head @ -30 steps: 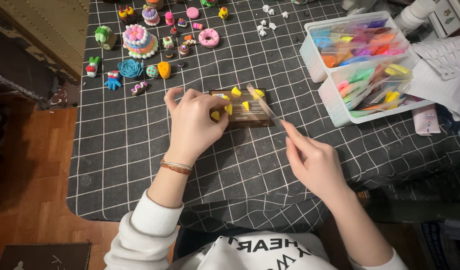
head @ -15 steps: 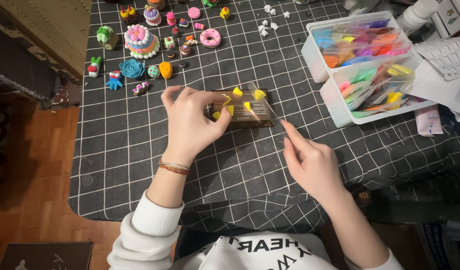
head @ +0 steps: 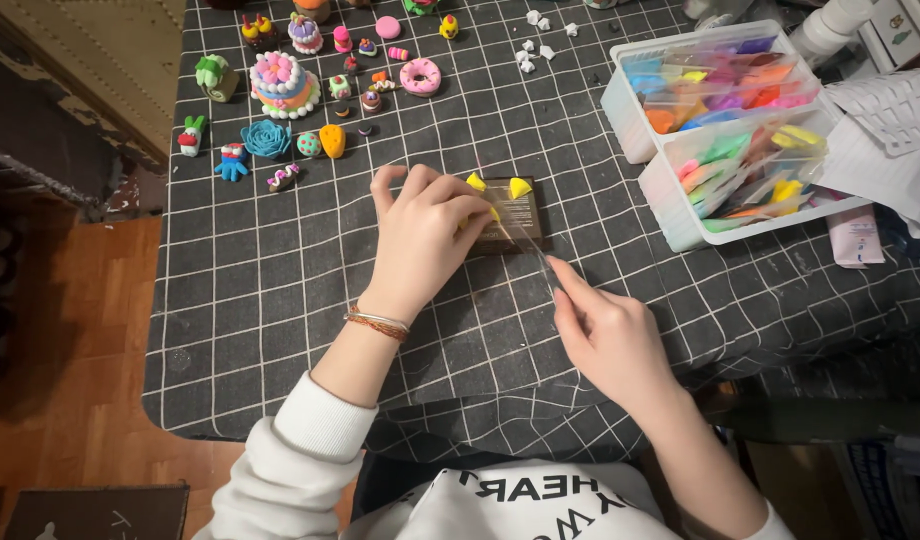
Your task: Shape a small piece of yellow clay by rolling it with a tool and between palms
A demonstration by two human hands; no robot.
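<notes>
A small dark brown board [head: 521, 212] lies on the black checked tablecloth [head: 280, 290], with yellow clay pieces [head: 519, 187] on it. My left hand [head: 425, 235] rests on the board's left side, fingers curled over a yellow piece. My right hand [head: 605, 335] is just below and right of the board. It pinches a thin clear stick-like tool [head: 525, 240] whose tip reaches across the board toward the yellow pieces.
Small colourful clay figures stand at the far left: a layered cake [head: 280, 82], a blue rose [head: 267, 138], a pink doughnut [head: 420, 76]. Two clear plastic boxes [head: 680, 225] of coloured clay sit at the right, papers [head: 895, 130] beyond them. The table edge is at the left.
My right hand drew back slightly toward me with the tool. My left hand shifted a little over the board, covering more of the yellow pieces.
</notes>
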